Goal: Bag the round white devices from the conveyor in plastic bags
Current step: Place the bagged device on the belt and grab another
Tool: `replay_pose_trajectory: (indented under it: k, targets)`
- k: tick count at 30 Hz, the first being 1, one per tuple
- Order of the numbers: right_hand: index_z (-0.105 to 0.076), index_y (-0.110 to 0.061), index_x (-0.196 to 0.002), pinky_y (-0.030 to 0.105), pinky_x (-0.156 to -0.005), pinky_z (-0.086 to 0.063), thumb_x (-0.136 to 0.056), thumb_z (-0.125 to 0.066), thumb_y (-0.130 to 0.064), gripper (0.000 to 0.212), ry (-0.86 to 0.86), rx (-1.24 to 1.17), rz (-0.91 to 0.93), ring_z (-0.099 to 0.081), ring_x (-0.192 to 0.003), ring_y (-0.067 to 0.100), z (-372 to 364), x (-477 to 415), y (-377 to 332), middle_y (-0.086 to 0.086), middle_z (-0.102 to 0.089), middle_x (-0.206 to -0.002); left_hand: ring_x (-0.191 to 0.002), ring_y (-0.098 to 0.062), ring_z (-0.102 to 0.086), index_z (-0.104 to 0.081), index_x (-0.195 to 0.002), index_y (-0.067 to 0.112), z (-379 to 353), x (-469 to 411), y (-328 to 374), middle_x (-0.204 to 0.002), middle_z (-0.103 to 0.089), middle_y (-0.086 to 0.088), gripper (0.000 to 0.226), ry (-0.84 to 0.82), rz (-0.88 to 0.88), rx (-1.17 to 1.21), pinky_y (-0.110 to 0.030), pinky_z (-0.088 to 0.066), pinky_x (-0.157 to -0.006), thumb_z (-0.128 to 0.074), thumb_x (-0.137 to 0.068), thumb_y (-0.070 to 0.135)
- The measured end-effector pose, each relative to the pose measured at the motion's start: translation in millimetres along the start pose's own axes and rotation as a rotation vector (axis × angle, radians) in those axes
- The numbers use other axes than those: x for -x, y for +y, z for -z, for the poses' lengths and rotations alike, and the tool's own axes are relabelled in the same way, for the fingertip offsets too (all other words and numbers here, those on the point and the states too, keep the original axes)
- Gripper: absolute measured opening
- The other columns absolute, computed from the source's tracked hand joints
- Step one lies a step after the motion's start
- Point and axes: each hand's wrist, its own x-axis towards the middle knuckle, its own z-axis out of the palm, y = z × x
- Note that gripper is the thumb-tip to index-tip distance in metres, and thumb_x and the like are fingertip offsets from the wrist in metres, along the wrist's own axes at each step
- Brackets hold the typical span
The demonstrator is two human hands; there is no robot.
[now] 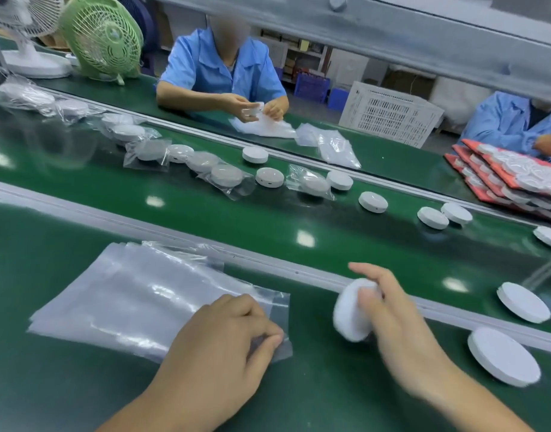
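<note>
- Conveyor belt (205,219): deep glossy green.
- Round devices (372,201): plain white (no markings readable).
- Plastic bags (137,294): clear, greyish sheen.
- Fan (101,37): pale green.
- Trays (486,179): red-orange.
- Crate (389,113): white lattice.

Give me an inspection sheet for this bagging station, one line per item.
Surface: green bench in front, green conveyor beyond the metal rail.
Job's things: stack of plastic bags on the bench; loose and bagged white discs along the conveyor; two discs lie to the right.
Clutter: nothing seen.
Grippers: left hand pinches the top bag's corner; right hand holds a white disc, blurred.
Cables: nothing seen.
Surroundings: two workers in blue opposite, green fan, white crate, red trays.
</note>
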Motion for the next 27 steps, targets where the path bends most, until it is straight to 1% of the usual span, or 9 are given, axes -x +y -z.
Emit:
replay_pose_trajectory:
  k: [2, 4, 7, 10, 13, 15, 17, 22, 27]
  targets:
    - [-0.058, -0.045, -0.129, 0.007, -0.087, -0.042, -0.098, -0.057, -0.047, 0.031, -0.058, 0.347, 0.375, -0.059, -0.105, -0.003, -6.3, 18.4, -1.2, -0.023, -0.058, -0.115, -0.106, 0.008, -0.048, -0.07, -0.095, 0.049, 3.5, -1.5, 5.5, -0.102, -0.057, 0.037, 0.032, 0.031, 0.028, 0.063, -0.013, -0.04, -0.084, -0.041, -0.09, 0.062]
    - [-0.063, -0.034, -0.128, 0.013, -0.092, -0.047, -0.099, -0.062, -0.035, 0.029, -0.048, 0.432, 0.608, -0.062, -0.111, 0.003, -12.7, 27.7, 2.4, -0.012, -0.06, -0.122, -0.107, 0.009, -0.053, -0.072, -0.093, 0.05, 8.1, -2.3, 11.6, -0.103, -0.061, 0.04, 0.019, 0.074, 0.066, 0.167, -0.014, -0.043, -0.086, -0.054, -0.092, 0.055]
    - [-0.072, -0.018, -0.116, 0.023, -0.098, -0.052, -0.096, -0.067, -0.017, 0.021, 0.067, 0.349, 0.766, -0.066, -0.12, 0.013, -20.4, 25.8, -1.3, 0.001, -0.069, -0.122, -0.095, 0.007, -0.064, -0.073, -0.092, 0.053, 10.7, -0.3, 20.2, -0.1, -0.067, 0.036, 0.011, 0.113, 0.133, 0.419, -0.014, -0.053, -0.071, -0.066, -0.087, 0.044]
    - [-0.071, -0.02, -0.106, 0.026, -0.096, -0.056, -0.087, -0.078, -0.014, 0.022, 0.168, 0.12, 0.678, -0.071, -0.114, 0.016, -23.1, 31.0, -8.7, -0.004, -0.075, -0.119, -0.094, 0.01, -0.066, -0.072, -0.099, 0.055, 15.8, 0.7, 29.1, -0.106, -0.068, 0.035, 0.025, 0.088, 0.112, 0.571, -0.01, -0.052, -0.075, -0.077, -0.074, 0.054]
    - [-0.074, -0.028, -0.092, 0.027, -0.084, -0.06, -0.071, -0.093, -0.039, 0.03, 0.281, -0.32, 0.337, -0.077, -0.099, 0.022, -33.0, 39.5, -27.7, 0.0, -0.08, -0.102, -0.105, 0.008, -0.065, -0.064, -0.117, 0.058, 15.1, 2.7, 30.7, -0.113, -0.068, 0.03, 0.066, -0.001, 0.063, 0.626, -0.005, -0.047, -0.085, -0.09, -0.057, 0.057]
    - [-0.077, -0.024, -0.085, 0.027, -0.082, -0.06, -0.06, -0.096, -0.05, 0.041, 0.269, -0.522, 0.164, -0.077, -0.099, 0.026, -39.4, 42.2, -36.6, 0.007, -0.08, -0.097, -0.106, 0.004, -0.066, -0.061, -0.122, 0.055, 9.6, 4.1, 32.5, -0.113, -0.07, 0.027, 0.067, 0.06, 0.068, 0.657, -0.009, -0.05, -0.086, -0.091, -0.063, 0.042]
    - [-0.079, -0.019, -0.08, 0.027, -0.082, -0.06, -0.054, -0.099, -0.048, 0.044, 0.204, -0.636, 0.072, -0.076, -0.103, 0.026, -43.2, 41.5, -44.2, 0.013, -0.079, -0.1, -0.107, 0.002, -0.067, -0.061, -0.122, 0.05, 2.6, 5.7, 33.9, -0.114, -0.07, 0.024, 0.062, 0.144, 0.087, 0.687, -0.014, -0.054, -0.084, -0.086, -0.068, 0.034]
    - [-0.082, -0.023, -0.072, 0.016, -0.063, -0.056, -0.056, -0.084, -0.025, 0.017, 0.319, -0.655, -0.003, -0.074, -0.068, 0.01, -42.3, 33.5, -59.0, 0.008, -0.078, -0.077, -0.115, -0.009, -0.066, -0.06, -0.125, 0.047, -0.3, 3.9, 32.7, -0.124, -0.069, 0.016, 0.069, 0.055, 0.137, 0.862, -0.038, -0.057, -0.091, -0.091, -0.064, 0.036]
    - [-0.08, -0.029, -0.079, 0.01, -0.066, -0.053, -0.07, -0.077, -0.023, 0.011, 0.456, -0.558, 0.05, -0.072, -0.073, 0.002, -39.7, 28.0, -55.3, -0.004, -0.079, -0.083, -0.1, -0.001, -0.07, -0.056, -0.123, 0.057, 2.0, 3.2, 27.9, -0.113, -0.07, 0.026, 0.065, 0.203, 0.126, 0.722, -0.017, -0.056, -0.085, -0.081, -0.065, 0.044]
